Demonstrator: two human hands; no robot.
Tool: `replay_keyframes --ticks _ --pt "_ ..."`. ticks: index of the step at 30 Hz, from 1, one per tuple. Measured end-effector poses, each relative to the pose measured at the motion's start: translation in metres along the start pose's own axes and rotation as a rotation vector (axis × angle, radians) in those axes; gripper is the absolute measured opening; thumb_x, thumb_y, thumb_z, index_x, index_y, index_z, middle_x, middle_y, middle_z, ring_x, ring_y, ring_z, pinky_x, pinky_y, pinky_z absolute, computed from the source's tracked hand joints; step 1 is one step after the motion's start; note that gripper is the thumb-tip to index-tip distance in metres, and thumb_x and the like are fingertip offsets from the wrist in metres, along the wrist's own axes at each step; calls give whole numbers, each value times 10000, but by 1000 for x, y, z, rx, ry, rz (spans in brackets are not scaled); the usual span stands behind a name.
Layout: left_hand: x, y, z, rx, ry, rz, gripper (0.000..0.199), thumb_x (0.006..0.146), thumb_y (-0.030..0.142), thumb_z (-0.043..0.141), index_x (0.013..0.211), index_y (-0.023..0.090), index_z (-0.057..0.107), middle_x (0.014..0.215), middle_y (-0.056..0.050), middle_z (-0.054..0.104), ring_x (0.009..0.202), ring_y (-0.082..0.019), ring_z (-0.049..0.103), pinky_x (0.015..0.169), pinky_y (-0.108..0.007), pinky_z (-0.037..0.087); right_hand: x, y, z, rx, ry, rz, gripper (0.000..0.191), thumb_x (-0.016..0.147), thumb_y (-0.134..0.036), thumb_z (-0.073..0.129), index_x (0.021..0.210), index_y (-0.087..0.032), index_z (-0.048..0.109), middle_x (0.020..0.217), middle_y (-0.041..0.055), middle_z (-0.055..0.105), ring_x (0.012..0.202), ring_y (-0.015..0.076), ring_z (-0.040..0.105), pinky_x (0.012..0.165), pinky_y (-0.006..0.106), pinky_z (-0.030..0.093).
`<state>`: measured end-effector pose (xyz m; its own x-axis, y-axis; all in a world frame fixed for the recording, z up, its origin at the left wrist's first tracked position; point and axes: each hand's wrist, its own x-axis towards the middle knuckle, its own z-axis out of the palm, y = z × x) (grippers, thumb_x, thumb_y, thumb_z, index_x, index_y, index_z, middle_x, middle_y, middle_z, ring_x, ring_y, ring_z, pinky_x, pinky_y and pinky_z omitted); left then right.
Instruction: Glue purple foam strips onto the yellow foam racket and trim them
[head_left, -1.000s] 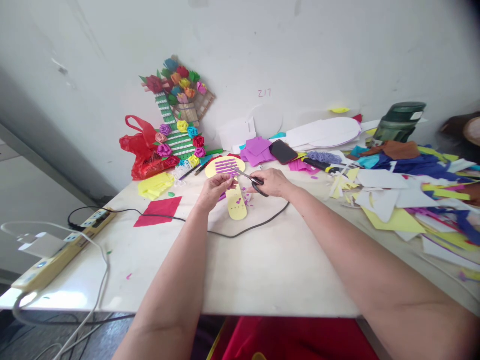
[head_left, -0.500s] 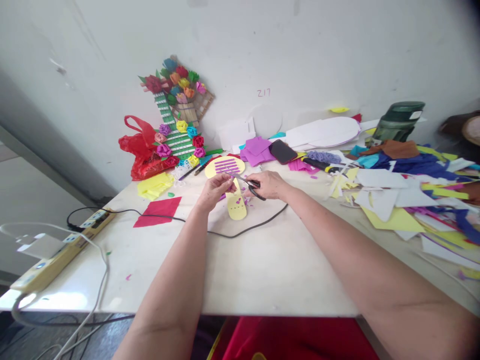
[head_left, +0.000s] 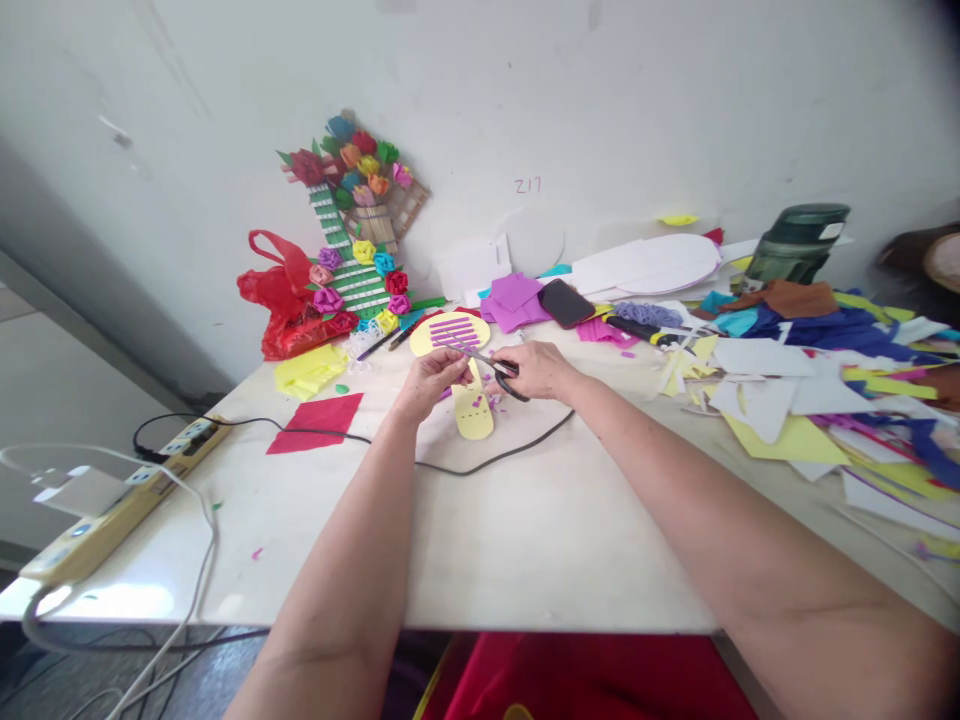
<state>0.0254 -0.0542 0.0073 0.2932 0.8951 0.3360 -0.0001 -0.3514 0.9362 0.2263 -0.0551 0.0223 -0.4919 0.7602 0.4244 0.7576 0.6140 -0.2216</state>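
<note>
My right hand (head_left: pixel 536 370) is closed on a pair of black-handled scissors (head_left: pixel 508 372), whose blades point left toward my left hand. My left hand (head_left: pixel 436 378) is pinched near the blade tips; what its fingers hold is too small to make out. Beneath and behind both hands lies a yellow paper shape (head_left: pixel 475 422) with a rounded top and a narrow lower part. Purple strips (head_left: pixel 455 326) run across its top. Small purple scraps (head_left: pixel 499 399) are scattered on and beside its lower part.
A red paper piece (head_left: pixel 316 424) and a black cable (head_left: pixel 480 470) lie nearer me. Left are a power strip (head_left: pixel 112 505) and a red bag (head_left: pixel 289 300). Behind stand paper flowers (head_left: pixel 364 165), purple paper (head_left: pixel 514 302) and a phone (head_left: pixel 565 303). Paper scraps (head_left: pixel 787 430) and a bottle (head_left: pixel 793 243) are right.
The scissors' handles have closed slightly in my right hand. Both hands otherwise stay in nearly the same place.
</note>
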Motion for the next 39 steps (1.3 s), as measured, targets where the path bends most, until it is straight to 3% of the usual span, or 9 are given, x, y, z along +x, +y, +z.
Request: replay_keyframes --ticks 17,24,30,35,39 --pt "0 1 2 -13 15 10 256 719 371 661 730 121 607 645 -20 613 602 -89 556 611 -221 437 0 1 3 29 35 1 289 697 -507 590 785 -237 642 720 1 663 635 142 547 557 235 286" --pt "-1 1 1 -76 25 -35 261 693 366 685 762 124 613 640 -13 604 602 -91 560 623 -228 454 2 5 6 200 63 10 312 655 -517 630 675 -206 639 556 -26 562 535 101 436 528 229 251" --pt "-2 1 1 -154 31 -54 262 668 355 708 765 131 611 614 26 553 594 -71 535 726 -270 493 5 14 11 410 74 13 390 620 -542 646 735 -169 663 530 -39 479 532 95 397 514 227 248" --pt "-1 -1 -1 -175 36 -75 260 656 351 718 755 131 621 619 17 567 604 -79 553 696 -256 493 2 9 -1 289 59 76 370 607 -536 664 752 -196 668 537 -34 523 532 99 425 534 226 273" --pt "-1 -2 -1 -178 43 -65 249 648 341 725 751 136 627 597 20 574 578 -79 549 676 -260 492 1 6 -5 183 26 38 384 625 -564 642 807 -227 670 631 -19 611 594 120 500 556 229 288"
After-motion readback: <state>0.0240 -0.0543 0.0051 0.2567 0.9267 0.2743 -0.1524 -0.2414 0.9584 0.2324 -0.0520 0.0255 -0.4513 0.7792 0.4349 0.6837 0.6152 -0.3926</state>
